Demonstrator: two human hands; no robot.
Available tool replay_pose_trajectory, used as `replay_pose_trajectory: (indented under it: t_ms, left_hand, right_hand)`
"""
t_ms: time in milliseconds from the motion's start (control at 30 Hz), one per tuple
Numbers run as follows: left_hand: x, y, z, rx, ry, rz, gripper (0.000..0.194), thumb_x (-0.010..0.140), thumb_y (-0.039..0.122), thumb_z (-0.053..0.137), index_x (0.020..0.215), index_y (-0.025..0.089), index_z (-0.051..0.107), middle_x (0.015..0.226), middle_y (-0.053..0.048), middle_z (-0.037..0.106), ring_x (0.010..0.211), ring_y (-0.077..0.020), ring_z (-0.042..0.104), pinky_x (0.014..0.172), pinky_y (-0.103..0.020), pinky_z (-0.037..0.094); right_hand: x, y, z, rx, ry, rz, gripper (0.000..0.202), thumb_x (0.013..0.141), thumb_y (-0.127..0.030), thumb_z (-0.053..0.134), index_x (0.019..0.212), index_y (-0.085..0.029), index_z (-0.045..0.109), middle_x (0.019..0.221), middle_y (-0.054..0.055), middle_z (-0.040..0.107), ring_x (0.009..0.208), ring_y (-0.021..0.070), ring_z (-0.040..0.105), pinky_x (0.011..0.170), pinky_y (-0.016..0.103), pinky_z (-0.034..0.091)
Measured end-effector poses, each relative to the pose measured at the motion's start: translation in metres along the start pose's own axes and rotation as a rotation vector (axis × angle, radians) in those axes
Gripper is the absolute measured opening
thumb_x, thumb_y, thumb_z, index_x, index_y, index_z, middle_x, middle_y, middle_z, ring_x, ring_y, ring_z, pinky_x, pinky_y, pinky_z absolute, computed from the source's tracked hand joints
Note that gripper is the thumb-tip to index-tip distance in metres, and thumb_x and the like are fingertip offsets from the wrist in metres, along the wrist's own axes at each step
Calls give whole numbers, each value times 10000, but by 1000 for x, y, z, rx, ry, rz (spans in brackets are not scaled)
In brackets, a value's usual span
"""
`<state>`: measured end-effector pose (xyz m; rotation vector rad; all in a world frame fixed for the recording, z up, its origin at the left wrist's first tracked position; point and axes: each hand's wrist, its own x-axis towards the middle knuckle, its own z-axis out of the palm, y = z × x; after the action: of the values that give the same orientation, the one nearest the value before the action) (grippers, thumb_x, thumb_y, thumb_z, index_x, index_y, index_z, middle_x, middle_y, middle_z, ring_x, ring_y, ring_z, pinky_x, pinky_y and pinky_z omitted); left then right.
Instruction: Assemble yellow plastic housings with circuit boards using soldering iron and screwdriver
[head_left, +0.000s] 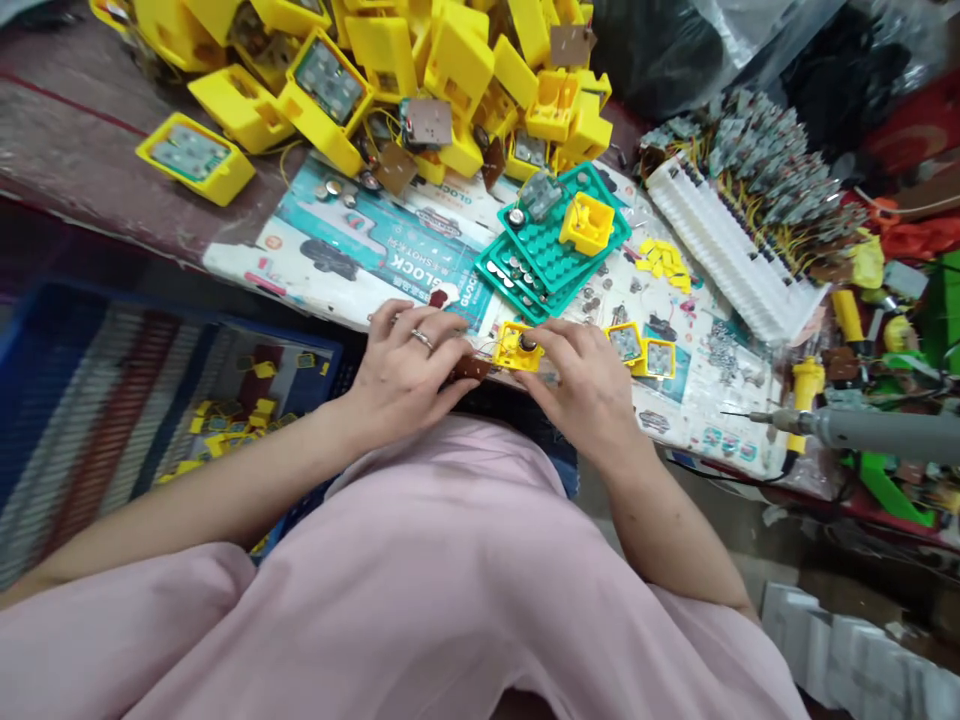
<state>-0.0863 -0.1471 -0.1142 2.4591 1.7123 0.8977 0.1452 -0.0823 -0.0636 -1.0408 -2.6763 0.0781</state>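
At the table's front edge, my left hand [412, 370], with a ring on one finger, pinches a small brown circuit board [471, 368]. Thin wires run from the board toward a yellow housing [511, 350] just right of it. My right hand [585, 385] grips this housing, with thumb and fingers on its right side near a dark round part [528, 342] inside. Right of that hand lie two yellow cases with grey inserts [624, 343]. Behind the hands, stacked green trays [551, 275] hold round metal pieces, a grey part and a yellow housing [588, 224].
Yellow housings [382, 50] are heaped at the back. A white rack [731, 250] with wired grey parts stands at the right, near a grey screwdriver [885, 430] pointing left. A blue crate [45, 340] sits low at the left.
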Motion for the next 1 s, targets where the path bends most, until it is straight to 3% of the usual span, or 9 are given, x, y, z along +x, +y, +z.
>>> replay_pose_trajectory:
  t_ms: [100, 233, 367, 467, 600, 700, 767, 867, 1000]
  left_hand:
    - [14, 0, -9, -153, -86, -68, 165, 899, 308, 571, 979, 184, 645, 989, -64, 742, 950, -244, 690, 870, -393, 516]
    - [41, 5, -29, -369, -152, -149, 324, 893, 313, 569, 1188, 181, 571, 779, 25, 696, 679, -148, 685, 611, -243, 503]
    - [53, 15, -37, -468, -120, -56, 514, 888, 257, 572, 1370, 146, 432, 1001, -30, 723, 781, -131, 708, 697, -236, 538]
    - [47, 17, -30, -497, -96, -42, 656, 928, 301, 559, 1502, 176, 266, 1276, -108, 654, 1011, -178, 695, 841, -301, 561]
    - [34, 23, -3, -292, 62, 66, 716, 904, 425, 611, 1498, 163, 308, 1435, -184, 524, 1317, -312, 522, 1067, -479, 456]
    - [34, 30, 20, -94, 75, 33, 743, 876, 527, 626, 1471, 161, 373, 1316, -171, 602, 1172, -331, 579, 983, -496, 471]
    - [39, 29, 28, -37, 50, 42, 721, 882, 479, 628, 1469, 139, 384, 1199, -152, 660, 1053, -310, 615, 898, -454, 492]
    - [49, 13, 26, -98, -82, 171, 684, 891, 345, 626, 1485, 120, 373, 1142, -129, 694, 1027, -275, 637, 882, -395, 501]
    - [57, -6, 10, -201, -255, 290, 577, 917, 233, 574, 1473, 209, 420, 1289, -102, 668, 1165, -241, 621, 1000, -381, 467]
  right_hand:
    - [-1, -7, 2, -13, 77, 14, 319, 913, -379, 648, 1160, -178, 653, 1151, 135, 689, 1019, 272, 644, 881, 423, 553]
    - [4, -24, -11, 123, 153, -14, 437, 918, -372, 649, 1314, -209, 567, 1184, 125, 638, 1096, 247, 623, 929, 390, 562]
    - [13, -31, -17, 272, 137, -8, 355, 943, -264, 602, 1296, -242, 576, 1214, 93, 623, 1104, 207, 638, 888, 329, 597]
    - [11, -18, -14, 511, 134, 76, 289, 907, -248, 654, 1195, -262, 631, 1188, 57, 642, 929, 146, 686, 750, 269, 627]
    - [-1, 3, -10, 953, 131, 291, 372, 835, -309, 755, 1188, -281, 639, 1180, 22, 685, 785, 94, 691, 673, 220, 637]
    - [-7, 11, -12, 1074, 88, 353, 389, 812, -308, 779, 1181, -300, 655, 1207, 10, 711, 834, 103, 701, 705, 222, 645]
    - [-10, 14, -16, 1084, 38, 364, 413, 789, -301, 802, 1179, -300, 665, 1240, 14, 711, 892, 122, 713, 713, 231, 649]
    - [-16, 19, -23, 1028, -11, 351, 401, 795, -254, 790, 1179, -293, 679, 1281, 24, 703, 1028, 154, 716, 752, 241, 647]
    - [-19, 23, -27, 822, -3, 269, 265, 831, -199, 733, 1090, -256, 724, 1238, 45, 717, 1020, 146, 715, 737, 229, 638]
